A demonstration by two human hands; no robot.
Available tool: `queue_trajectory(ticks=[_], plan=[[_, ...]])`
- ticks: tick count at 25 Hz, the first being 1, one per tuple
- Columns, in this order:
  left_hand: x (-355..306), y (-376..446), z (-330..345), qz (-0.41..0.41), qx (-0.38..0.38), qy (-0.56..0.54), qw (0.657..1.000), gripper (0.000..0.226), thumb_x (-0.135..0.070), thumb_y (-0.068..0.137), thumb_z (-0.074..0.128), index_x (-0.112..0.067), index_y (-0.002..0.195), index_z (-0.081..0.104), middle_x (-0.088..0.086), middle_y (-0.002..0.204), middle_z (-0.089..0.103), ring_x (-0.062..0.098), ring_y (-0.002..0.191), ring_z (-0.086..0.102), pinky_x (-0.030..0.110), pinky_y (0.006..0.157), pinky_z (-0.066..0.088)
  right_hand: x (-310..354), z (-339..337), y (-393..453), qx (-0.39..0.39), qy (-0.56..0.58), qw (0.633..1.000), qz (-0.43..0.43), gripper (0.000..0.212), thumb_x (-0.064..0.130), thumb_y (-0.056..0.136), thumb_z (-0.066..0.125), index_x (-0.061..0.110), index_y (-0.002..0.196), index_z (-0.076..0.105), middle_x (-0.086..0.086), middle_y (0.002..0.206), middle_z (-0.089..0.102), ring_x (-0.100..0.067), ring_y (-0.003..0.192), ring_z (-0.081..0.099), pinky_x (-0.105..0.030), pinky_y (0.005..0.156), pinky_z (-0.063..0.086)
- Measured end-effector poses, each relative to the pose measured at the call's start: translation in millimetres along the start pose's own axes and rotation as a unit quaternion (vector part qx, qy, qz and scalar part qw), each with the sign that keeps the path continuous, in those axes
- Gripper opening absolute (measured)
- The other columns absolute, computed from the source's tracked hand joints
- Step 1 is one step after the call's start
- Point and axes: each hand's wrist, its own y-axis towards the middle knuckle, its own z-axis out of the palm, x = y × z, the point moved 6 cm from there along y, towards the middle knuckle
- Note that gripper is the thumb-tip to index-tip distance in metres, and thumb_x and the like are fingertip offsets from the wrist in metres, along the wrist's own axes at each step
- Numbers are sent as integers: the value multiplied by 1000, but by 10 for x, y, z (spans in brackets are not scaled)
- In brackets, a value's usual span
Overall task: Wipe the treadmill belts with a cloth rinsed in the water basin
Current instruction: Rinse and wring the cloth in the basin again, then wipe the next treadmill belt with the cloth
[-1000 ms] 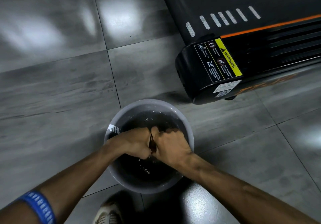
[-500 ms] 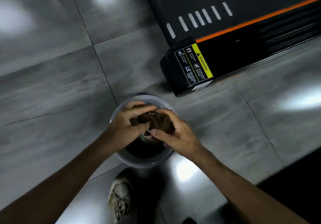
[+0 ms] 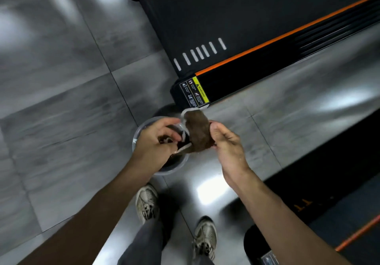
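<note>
A wet brown cloth [image 3: 199, 129] with a pale edge hangs above the floor, held between both hands. My right hand [image 3: 228, 143] pinches its right side. My left hand [image 3: 155, 141] grips its lower left end over the grey water basin [image 3: 138, 135], which stands on the floor with dark water inside. The black treadmill belt [image 3: 236, 17] with white marks and an orange side stripe lies beyond the basin.
Grey floor tiles [image 3: 61, 120] spread to the left. My two shoes [image 3: 147, 203] stand just behind the basin. A second black treadmill [image 3: 329, 203] with orange trim lies at the lower right. A yellow warning label [image 3: 194, 95] marks the near treadmill's corner.
The cloth has come up out of the basin's water and is now spread between both hands. The view has risen, so the basin looks smaller and my feet show.
</note>
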Motion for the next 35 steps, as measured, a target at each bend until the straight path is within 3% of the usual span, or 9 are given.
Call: queue_trajectory(ticks=[5, 7, 9, 16, 21, 25, 28, 31, 35], plan=[[-548, -464, 292, -35, 77, 68, 994, 44, 14, 80, 59, -28, 86, 73, -2, 78, 67, 19, 87, 64, 13, 64, 49, 595, -369, -332, -55, 93, 994, 26, 41, 30, 104, 43, -2, 100, 68, -16, 94, 73, -24, 88, 67, -37, 86, 54], [-686, -618, 464, -100, 113, 33, 988, 31, -14, 91, 63, -27, 67, 77, -6, 73, 72, 25, 103, 66, 18, 77, 50, 830, -414, -489, -45, 107, 993, 5, 48, 32, 101, 47, -14, 109, 57, -30, 101, 67, -31, 90, 63, -40, 84, 55], [-880, -766, 646, -62, 170, -15, 983, 21, -41, 87, 66, -25, 84, 78, -3, 90, 76, 21, 104, 68, 36, 96, 50, 1053, -441, -643, -23, 116, 993, -13, 38, 32, 96, 54, -5, 102, 56, -26, 93, 62, -28, 86, 58, -37, 75, 54], [-1607, -1119, 856, 104, 72, -25, 992, 19, -18, 88, 69, -36, 93, 75, -6, 96, 76, 13, 95, 71, 40, 91, 55, 1790, -972, -1117, -11, 119, 986, -113, 16, -2, 88, 63, 11, 85, 55, 9, 56, 56, -5, 60, 56, -18, 66, 49], [-1942, -1291, 866, 174, 83, 16, 981, 10, -28, 87, 68, -25, 83, 77, -1, 81, 74, 16, 81, 71, 31, 76, 58, 1879, -1174, -1225, -2, 101, 986, -129, 24, 3, 77, 77, 13, 89, 59, -11, 78, 50, -23, 78, 48, -31, 80, 46], [-2083, -1304, 694, 135, 62, -149, 978, 24, -30, 87, 57, -21, 71, 73, 1, 66, 65, 18, 65, 62, 28, 66, 54, 1781, -1388, -1164, -84, 114, 983, -115, 25, -7, 81, 69, 14, 90, 58, -7, 72, 41, -20, 71, 42, -30, 78, 43], [-2143, -1282, 612, 103, 93, -255, 957, 12, -28, 88, 63, -25, 77, 67, -3, 73, 59, 10, 70, 56, 23, 66, 49, 1578, -1496, -1150, -133, 249, 958, -55, 31, 1, 86, 64, 21, 108, 56, 5, 70, 51, -8, 64, 51, -25, 71, 48], [-2205, -1294, 630, 85, 139, -289, 943, 8, -19, 89, 51, -17, 91, 58, 6, 92, 60, 22, 90, 56, 46, 85, 45, 1206, -1263, -1136, -106, 357, 927, 45, 49, 19, 80, 68, 26, 124, 49, -1, 95, 67, -15, 78, 63, -32, 73, 54], [-2316, -1370, 726, 54, 195, -353, 914, 25, -18, 91, 50, -9, 115, 48, 13, 108, 60, 25, 102, 58, 40, 84, 52, 629, -782, -1088, -65, 349, 913, 202, 38, 30, 76, 64, 22, 112, 59, -9, 115, 66, -20, 91, 60, -42, 86, 47]])
